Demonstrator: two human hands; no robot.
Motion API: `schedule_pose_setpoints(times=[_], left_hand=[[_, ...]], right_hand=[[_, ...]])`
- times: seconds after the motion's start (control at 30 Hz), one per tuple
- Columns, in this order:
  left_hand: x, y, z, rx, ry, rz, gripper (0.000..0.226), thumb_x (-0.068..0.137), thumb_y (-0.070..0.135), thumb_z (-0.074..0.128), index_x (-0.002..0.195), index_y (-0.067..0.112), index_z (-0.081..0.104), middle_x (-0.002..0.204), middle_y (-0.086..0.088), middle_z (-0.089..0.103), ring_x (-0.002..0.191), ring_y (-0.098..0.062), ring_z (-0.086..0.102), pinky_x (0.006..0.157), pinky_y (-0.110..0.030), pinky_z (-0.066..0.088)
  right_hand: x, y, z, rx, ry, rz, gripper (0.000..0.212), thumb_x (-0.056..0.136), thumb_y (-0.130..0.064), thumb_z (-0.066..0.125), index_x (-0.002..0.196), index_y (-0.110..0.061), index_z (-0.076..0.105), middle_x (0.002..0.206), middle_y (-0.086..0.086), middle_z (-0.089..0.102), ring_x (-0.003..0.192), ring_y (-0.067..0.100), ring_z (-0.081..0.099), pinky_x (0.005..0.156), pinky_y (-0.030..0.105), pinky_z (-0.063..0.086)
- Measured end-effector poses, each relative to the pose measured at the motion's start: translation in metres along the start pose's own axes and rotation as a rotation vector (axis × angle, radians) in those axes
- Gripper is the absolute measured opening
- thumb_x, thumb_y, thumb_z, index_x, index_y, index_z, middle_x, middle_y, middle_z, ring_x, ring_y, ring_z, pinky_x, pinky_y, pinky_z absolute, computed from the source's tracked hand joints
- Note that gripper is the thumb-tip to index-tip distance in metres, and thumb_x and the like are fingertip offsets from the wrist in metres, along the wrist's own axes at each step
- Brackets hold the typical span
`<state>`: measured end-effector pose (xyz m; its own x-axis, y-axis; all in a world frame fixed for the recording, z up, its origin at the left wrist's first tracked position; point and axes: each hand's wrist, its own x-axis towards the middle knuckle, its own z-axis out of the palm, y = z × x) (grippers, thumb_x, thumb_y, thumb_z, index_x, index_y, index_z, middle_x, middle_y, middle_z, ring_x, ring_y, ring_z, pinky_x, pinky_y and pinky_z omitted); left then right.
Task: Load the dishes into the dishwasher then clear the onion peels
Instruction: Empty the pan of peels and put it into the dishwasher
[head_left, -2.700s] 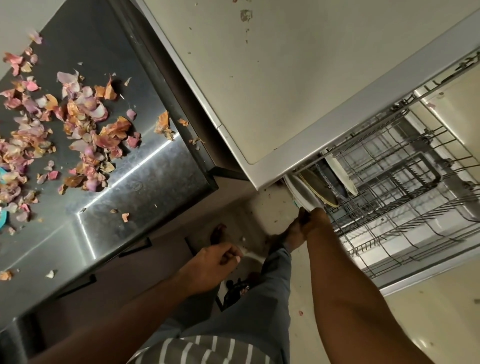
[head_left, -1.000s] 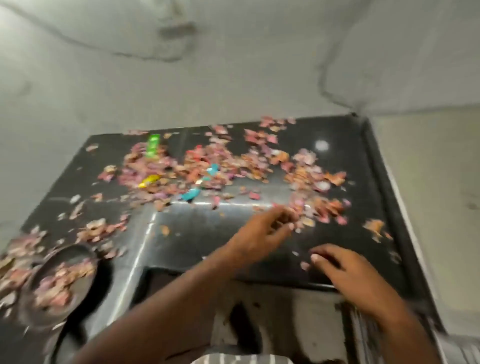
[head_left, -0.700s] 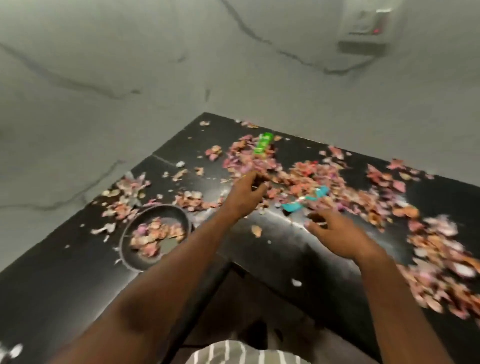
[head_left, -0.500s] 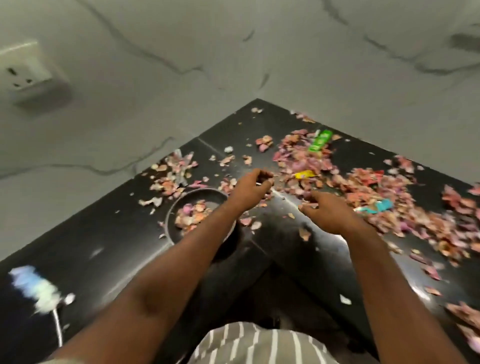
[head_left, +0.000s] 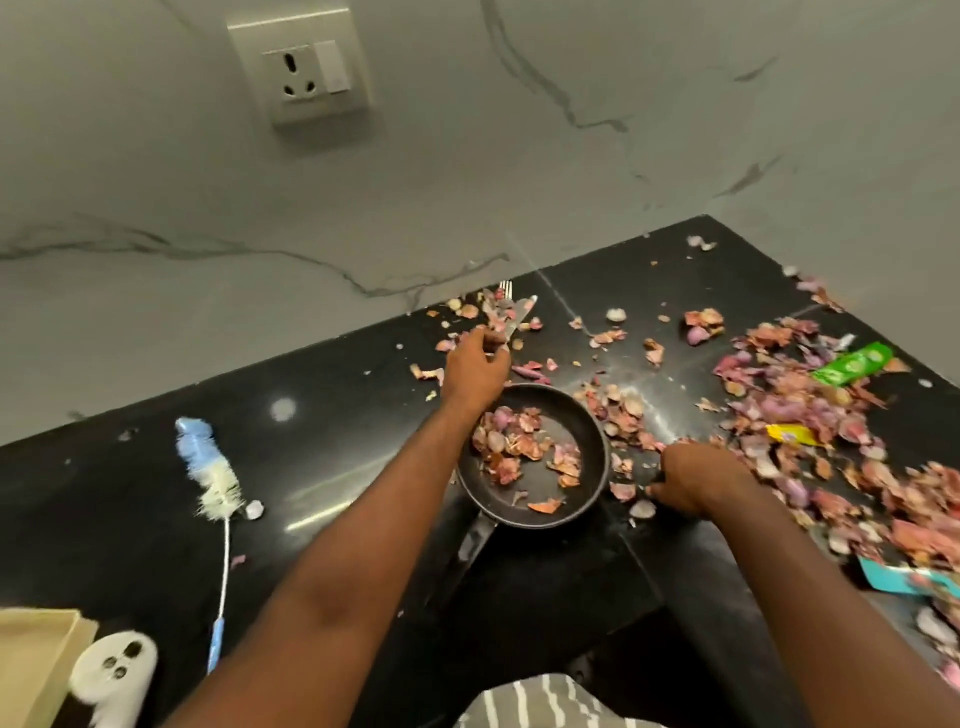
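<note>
A left hand (head_left: 475, 371) pinches a steel knife (head_left: 519, 317) and fork (head_left: 504, 289) beyond a round black pan (head_left: 535, 457); the right hand (head_left: 691, 480), fingers curled, rakes papery onion peels (head_left: 810, 415) across the glossy black counter (head_left: 363, 467). Featherlight and brittle, the peels look best gathered in heaps; the cutlery is stiff, slick, best held mid-length

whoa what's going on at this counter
A person is standing at a black counter strewn with onion peels. Their left hand reaches past a small dark pan and holds cutlery by the wall, a fork and what looks like a knife. The right hand rests on the counter among peels beside the pan, which itself has peels in it. A bottle brush lies to the left.
</note>
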<state>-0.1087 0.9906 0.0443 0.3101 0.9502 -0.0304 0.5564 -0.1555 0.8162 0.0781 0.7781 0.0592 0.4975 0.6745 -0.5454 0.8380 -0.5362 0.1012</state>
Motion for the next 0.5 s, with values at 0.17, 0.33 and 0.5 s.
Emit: schedule_pose_setpoints(times=[0.17,0.33,0.5], left_hand=[[0.034,-0.021,-0.017,0.211,0.014,-0.074,0.029,0.100,0.023,0.065,0.129,0.016,0.067,0.128,-0.006,0.070,0.117,-0.023,0.065,0.098,-0.039,0.055],[0.060,-0.001,0.002,0.385,-0.087,-0.150,0.028,0.101,0.029,0.062,0.119,0.008,0.069,0.123,-0.015,0.070,0.112,-0.033,0.066,0.095,-0.044,0.057],[0.075,0.015,0.032,0.612,-0.119,-0.197,0.061,0.098,0.050,0.067,0.141,0.008,0.058,0.149,-0.019,0.051,0.138,-0.037,0.047,0.110,-0.047,0.046]], right_hand=[[0.001,-0.009,0.011,-0.115,0.024,-0.001,0.037,0.100,-0.040,0.061,0.130,-0.019,0.067,0.137,0.006,0.066,0.124,0.026,0.065,0.097,0.037,0.054],[0.001,-0.010,0.022,-0.152,0.052,-0.011,0.034,0.100,-0.033,0.059,0.130,-0.019,0.067,0.135,0.006,0.067,0.123,0.026,0.065,0.097,0.039,0.055],[0.003,-0.008,0.026,-0.154,0.062,-0.029,0.035,0.101,-0.035,0.058,0.131,-0.018,0.065,0.135,0.006,0.067,0.123,0.027,0.065,0.098,0.040,0.055]])
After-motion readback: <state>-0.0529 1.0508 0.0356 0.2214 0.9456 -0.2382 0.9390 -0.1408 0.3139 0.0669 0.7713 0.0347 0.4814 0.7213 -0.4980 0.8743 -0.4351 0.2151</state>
